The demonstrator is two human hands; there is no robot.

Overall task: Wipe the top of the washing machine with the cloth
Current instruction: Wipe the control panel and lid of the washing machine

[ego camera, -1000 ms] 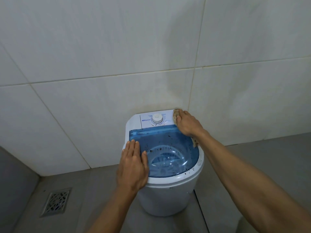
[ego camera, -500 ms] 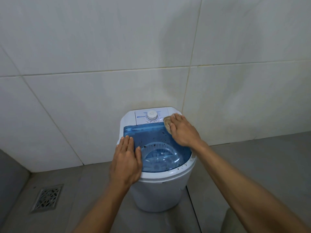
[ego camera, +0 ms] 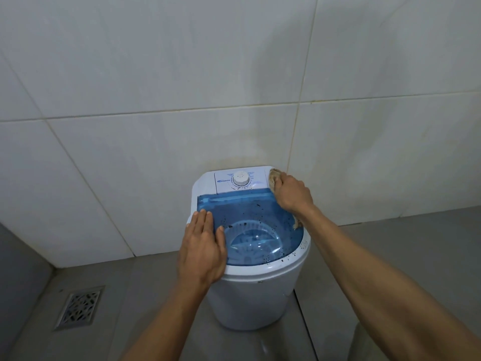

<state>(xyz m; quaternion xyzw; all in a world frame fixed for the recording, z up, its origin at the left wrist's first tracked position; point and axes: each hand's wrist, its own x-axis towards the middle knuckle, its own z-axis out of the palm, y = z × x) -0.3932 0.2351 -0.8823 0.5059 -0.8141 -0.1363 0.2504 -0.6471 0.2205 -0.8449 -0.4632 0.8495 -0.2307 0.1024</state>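
The right hand [ego camera: 292, 192] presses a tan cloth [ego camera: 273, 178], fingers closed over it, on the washing machine [ego camera: 256, 295] top's far right corner, the speckled blue lid [ego camera: 250, 212] stretching leftward toward the flat, empty left hand [ego camera: 203, 254].

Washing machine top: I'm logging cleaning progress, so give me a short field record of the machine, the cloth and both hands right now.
machine: small white washing machine against the tiled wall
lid: translucent blue lid, closed, dotted with dark specks
cloth: tan cloth at the back right corner, beside the dial
right hand: right hand pressing on the cloth
left hand: left hand flat on the lid's left edge
floor: drain grate at lower left
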